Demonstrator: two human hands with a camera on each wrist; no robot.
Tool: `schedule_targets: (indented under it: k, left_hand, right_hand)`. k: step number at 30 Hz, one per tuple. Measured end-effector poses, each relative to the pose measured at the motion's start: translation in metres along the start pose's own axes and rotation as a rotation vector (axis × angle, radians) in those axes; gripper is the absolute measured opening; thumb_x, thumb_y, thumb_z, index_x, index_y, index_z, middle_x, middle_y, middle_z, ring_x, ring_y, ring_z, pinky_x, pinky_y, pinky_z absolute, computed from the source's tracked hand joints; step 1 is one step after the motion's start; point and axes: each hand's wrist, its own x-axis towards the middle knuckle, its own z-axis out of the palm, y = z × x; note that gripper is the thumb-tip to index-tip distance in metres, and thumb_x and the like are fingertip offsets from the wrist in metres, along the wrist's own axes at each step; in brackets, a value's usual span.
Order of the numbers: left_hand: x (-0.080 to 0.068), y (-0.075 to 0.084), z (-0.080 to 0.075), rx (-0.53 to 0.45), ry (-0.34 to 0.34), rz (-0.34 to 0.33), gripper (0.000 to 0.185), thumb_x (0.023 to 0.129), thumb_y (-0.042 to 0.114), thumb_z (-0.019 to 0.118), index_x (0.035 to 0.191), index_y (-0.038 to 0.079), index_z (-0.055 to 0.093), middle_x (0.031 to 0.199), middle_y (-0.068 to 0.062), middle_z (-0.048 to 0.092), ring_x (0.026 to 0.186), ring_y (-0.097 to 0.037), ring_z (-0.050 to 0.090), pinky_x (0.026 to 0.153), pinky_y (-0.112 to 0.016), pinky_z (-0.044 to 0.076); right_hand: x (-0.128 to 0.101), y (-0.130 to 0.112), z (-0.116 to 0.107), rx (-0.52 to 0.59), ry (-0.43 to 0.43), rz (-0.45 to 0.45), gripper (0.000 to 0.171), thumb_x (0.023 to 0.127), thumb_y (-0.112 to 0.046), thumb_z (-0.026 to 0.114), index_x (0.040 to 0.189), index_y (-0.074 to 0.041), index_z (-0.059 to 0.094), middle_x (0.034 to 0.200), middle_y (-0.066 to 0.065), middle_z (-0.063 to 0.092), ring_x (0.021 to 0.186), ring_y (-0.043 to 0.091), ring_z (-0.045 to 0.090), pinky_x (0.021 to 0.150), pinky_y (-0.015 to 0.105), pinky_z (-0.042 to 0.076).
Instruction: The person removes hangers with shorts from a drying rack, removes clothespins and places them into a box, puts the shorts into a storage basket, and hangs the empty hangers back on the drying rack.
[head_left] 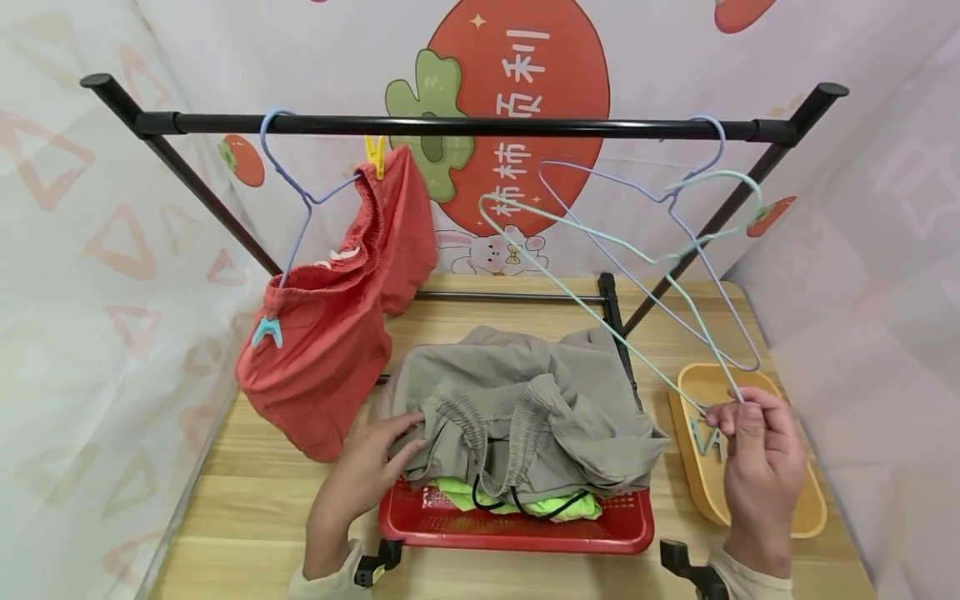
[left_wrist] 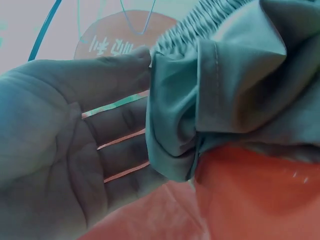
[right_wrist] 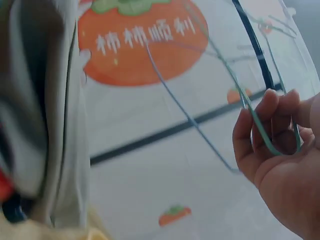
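A pair of grey shorts (head_left: pixel 585 371) with a gathered waistband and black drawstring lies over a red basket (head_left: pixel 517 540). At the waistband's left end, my left hand (head_left: pixel 354 479) touches the cloth with fingers extended; in the left wrist view the thumb (left_wrist: pixel 120 67) reaches the fabric's edge and the fingertips pass behind it. My right hand (head_left: pixel 768 458) grips a pale green wire hanger (head_left: pixel 671 260) by one lower corner, its hook pointing away to the upper right. The right wrist view shows the fingers curled round that bend of the hanger (right_wrist: pixel 260 127).
Red shorts (head_left: pixel 330 358) hang from a blue hanger (head_left: pixel 303 200) by a yellow clip (head_left: pixel 376 156) and a blue clip (head_left: pixel 267 331). Another blue hanger (head_left: pixel 738 321) hangs from the black rail (head_left: pixel 465 126). Clips lie in a yellow tray (head_left: pixel 813 521). Neon-green cloth (head_left: pixel 452 487) shows beneath the grey shorts.
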Motion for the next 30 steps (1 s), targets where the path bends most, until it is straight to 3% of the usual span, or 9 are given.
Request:
schedule_targets:
  k: [5, 12, 21, 28, 30]
  left_hand:
    - [0.001, 0.004, 0.007, -0.044, -0.101, -0.004, 0.04, 0.103, 0.019, 0.066, 0.139, 0.004, 0.063, 0.137, -0.011, 0.064, 0.128, -0.031, 0.058, 0.105, -0.052, 0.046]
    - [0.004, 0.007, 0.015, -0.032, -0.159, 0.022, 0.042, 0.104, 0.019, 0.064, 0.142, 0.002, 0.06, 0.139, -0.014, 0.062, 0.128, -0.03, 0.058, 0.104, -0.052, 0.046]
    - [0.004, 0.007, 0.016, -0.024, -0.198, 0.0, 0.045, 0.104, 0.02, 0.064, 0.145, 0.002, 0.057, 0.142, -0.014, 0.06, 0.131, -0.03, 0.055, 0.107, -0.052, 0.044]
    - [0.003, 0.006, 0.011, -0.04, -0.207, -0.015, 0.048, 0.105, 0.025, 0.063, 0.146, 0.002, 0.056, 0.144, -0.014, 0.058, 0.132, -0.028, 0.055, 0.107, -0.051, 0.045]
    - [0.001, 0.005, 0.009, -0.056, -0.199, -0.018, 0.048, 0.105, 0.027, 0.063, 0.146, 0.002, 0.056, 0.139, -0.013, 0.062, 0.125, -0.026, 0.06, 0.103, -0.049, 0.048]
  right_hand:
    - [0.009, 0.01, 0.028, -0.083, -0.045, 0.026, 0.018, 0.106, 0.008, 0.043, 0.112, 0.023, 0.052, 0.074, 0.011, 0.049, 0.079, 0.024, 0.06, 0.078, 0.026, 0.055]
    - [0.026, 0.018, 0.053, -0.214, -0.096, 0.053, 0.019, 0.108, 0.0, 0.045, 0.115, 0.015, 0.055, 0.074, 0.011, 0.047, 0.079, 0.023, 0.06, 0.081, 0.025, 0.053]
    - [0.044, 0.024, 0.067, -0.281, -0.106, 0.067, 0.024, 0.109, -0.007, 0.047, 0.117, 0.015, 0.055, 0.074, 0.008, 0.049, 0.079, 0.02, 0.061, 0.08, 0.025, 0.052]
    - [0.044, 0.033, 0.066, -0.273, -0.156, 0.053, 0.023, 0.108, 0.001, 0.046, 0.115, 0.023, 0.051, 0.073, 0.007, 0.049, 0.076, 0.018, 0.06, 0.078, 0.023, 0.053]
    - [0.043, 0.033, 0.066, -0.282, -0.151, 0.067, 0.023, 0.107, 0.002, 0.048, 0.115, 0.024, 0.052, 0.074, 0.007, 0.055, 0.076, 0.017, 0.061, 0.079, 0.023, 0.053]
